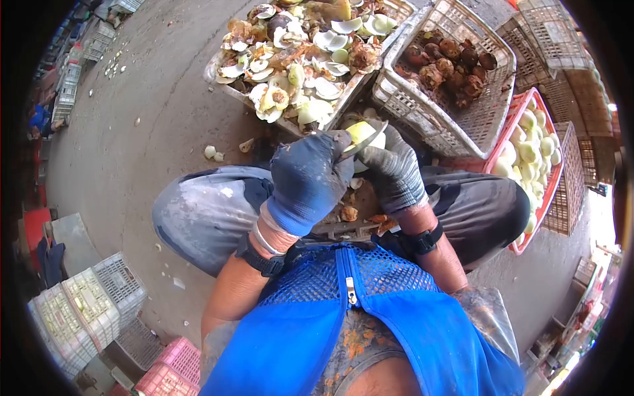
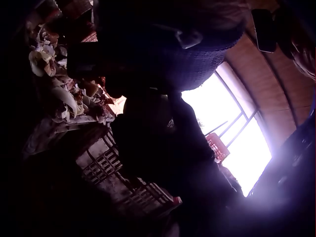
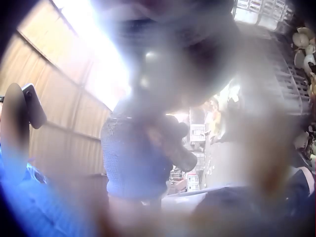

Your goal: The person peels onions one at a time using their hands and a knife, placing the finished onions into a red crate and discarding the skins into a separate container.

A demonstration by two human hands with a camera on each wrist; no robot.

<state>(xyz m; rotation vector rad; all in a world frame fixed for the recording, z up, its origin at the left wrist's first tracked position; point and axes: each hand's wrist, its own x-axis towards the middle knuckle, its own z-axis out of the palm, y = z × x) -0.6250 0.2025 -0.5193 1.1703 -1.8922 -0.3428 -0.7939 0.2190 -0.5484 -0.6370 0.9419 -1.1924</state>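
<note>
The left hand (image 1: 308, 179) clamped the knife (image 1: 367, 140), the right hand (image 1: 396, 173) the onion (image 1: 359, 132); shallow strokes clear of the fingertips suited best.

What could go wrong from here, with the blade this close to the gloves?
The knife in the left hand could slip on the pale vegetable and nick the right hand gripping it. Scraps heaped above the rim of their crate may spill onto the ground.

the vest (image 1: 267, 343) was bright blue, the shirt (image 1: 360, 340) grey with orange blotches, the left glove (image 1: 309, 177) dark grey and blue, the right glove (image 1: 396, 170) grey-and-white striped, the held onion (image 1: 362, 134) yellow-green.
</note>
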